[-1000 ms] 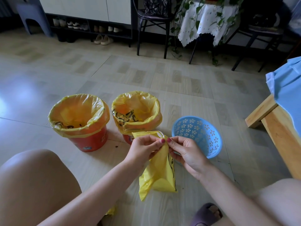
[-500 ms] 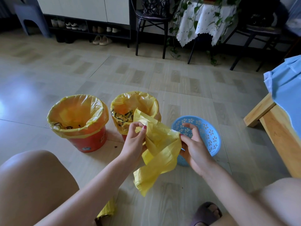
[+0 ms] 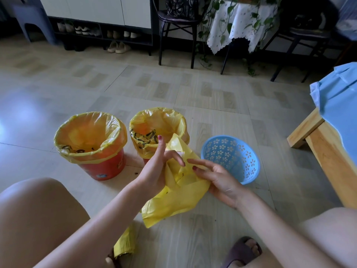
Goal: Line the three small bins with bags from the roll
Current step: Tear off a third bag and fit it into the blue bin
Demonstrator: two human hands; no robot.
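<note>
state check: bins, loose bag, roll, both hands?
left red bin: lined, bag folded over rim
middle bin: lined, bag folded over rim
blue basket: unlined, upright
loose yellow bag: partly opened, between both hands
bag roll: on floor by foot
left hand: in the bag, fingers spread
right hand: open, under bag

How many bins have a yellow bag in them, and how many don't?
Bins with a yellow bag: 2, the left orange bin and the middle bin
Bins with no bag: 1, the blue basket bin
Total: 3 bins
</note>
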